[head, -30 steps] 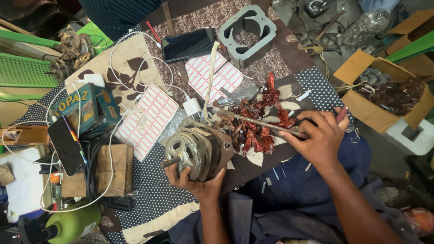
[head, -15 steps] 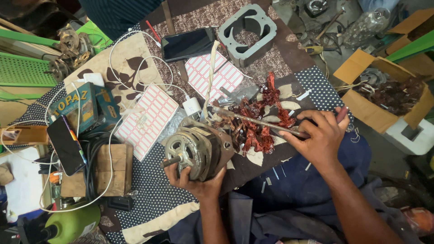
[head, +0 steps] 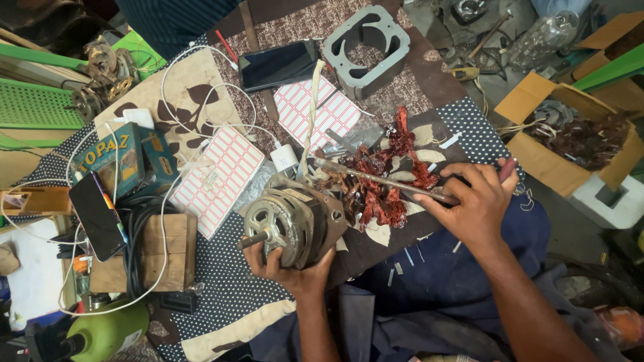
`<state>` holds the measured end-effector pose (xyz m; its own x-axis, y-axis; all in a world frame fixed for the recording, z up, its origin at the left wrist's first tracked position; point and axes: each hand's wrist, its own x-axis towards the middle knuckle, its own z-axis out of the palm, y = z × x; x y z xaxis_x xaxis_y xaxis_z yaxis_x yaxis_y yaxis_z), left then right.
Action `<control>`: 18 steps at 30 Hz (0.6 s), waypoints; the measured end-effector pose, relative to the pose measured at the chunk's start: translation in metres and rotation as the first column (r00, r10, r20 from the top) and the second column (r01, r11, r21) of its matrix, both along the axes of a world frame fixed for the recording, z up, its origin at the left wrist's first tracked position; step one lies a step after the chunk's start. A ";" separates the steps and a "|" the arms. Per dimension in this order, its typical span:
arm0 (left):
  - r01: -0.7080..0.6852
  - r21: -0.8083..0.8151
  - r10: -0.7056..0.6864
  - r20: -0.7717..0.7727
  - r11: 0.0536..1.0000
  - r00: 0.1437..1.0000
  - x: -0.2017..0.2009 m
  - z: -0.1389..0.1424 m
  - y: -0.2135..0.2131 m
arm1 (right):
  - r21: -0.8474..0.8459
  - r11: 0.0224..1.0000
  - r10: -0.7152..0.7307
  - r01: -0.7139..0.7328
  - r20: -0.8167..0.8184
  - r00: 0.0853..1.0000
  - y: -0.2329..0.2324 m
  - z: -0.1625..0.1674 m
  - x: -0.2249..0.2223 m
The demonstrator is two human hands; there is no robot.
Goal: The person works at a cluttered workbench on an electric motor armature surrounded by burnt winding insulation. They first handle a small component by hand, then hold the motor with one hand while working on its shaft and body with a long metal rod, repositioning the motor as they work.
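My left hand [head: 295, 271] cups the electric motor [head: 292, 224] from underneath at the near middle of the cloth [head: 221, 295], fingers wrapped round its metal housing. It looks heavy and rigid, best gripped by the casing, not the shaft. My right hand [head: 469, 201] is closed on a long metal rod [head: 376, 177] poking into the springy copper windings [head: 376, 194]

Patchwork cloth-covered table [head: 221, 281], electric motor [head: 288, 224] near its front edge, copper wire scraps [head: 379, 191] right of motor, two label sheets [head: 221, 177] behind it, phone [head: 278, 65] and grey metal frame [head: 367, 48] farther back.
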<state>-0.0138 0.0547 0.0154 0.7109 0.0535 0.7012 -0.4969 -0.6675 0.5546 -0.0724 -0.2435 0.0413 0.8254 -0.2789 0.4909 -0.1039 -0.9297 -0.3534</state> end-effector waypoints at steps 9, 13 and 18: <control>-0.016 0.029 0.016 0.010 0.999 1.000 0.001 0.000 0.001 | -0.010 1.000 0.000 0.000 -0.001 1.000 0.000 0.000 0.000; -0.015 0.029 0.014 0.014 0.999 1.000 0.002 -0.001 0.001 | 0.000 1.000 -0.002 0.002 0.006 1.000 0.001 0.000 0.000; -0.009 0.023 0.009 0.006 1.000 1.000 0.001 -0.003 0.002 | 0.001 1.000 -0.006 0.006 0.006 1.000 0.001 0.000 0.000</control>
